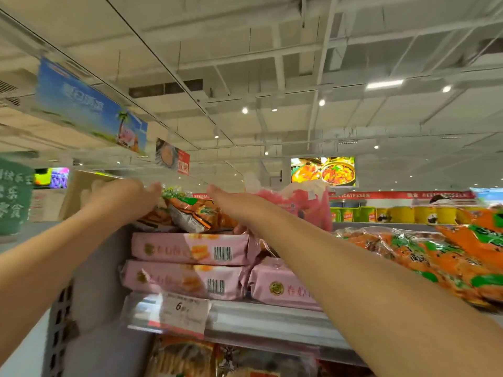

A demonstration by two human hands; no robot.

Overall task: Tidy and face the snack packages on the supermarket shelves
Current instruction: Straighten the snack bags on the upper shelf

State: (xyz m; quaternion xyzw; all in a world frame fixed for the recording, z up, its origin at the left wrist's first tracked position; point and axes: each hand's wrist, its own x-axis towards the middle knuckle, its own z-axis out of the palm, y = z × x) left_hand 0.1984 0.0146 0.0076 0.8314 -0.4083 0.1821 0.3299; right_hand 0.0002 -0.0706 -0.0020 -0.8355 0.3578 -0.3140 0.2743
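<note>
orange snack packages [190, 213] lie heaped on stacked pink packages [190, 248] at the frame's centre, on the top shelf [272, 319]. both hands reach over them; whether left hand [122, 197] or right hand [231, 202] grips cannot be told.

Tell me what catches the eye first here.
Two bare forearms reach up the middle, the left hand and right hand on orange snack bags atop stacked pink packages. More orange bags spill along the shelf at right.
</note>
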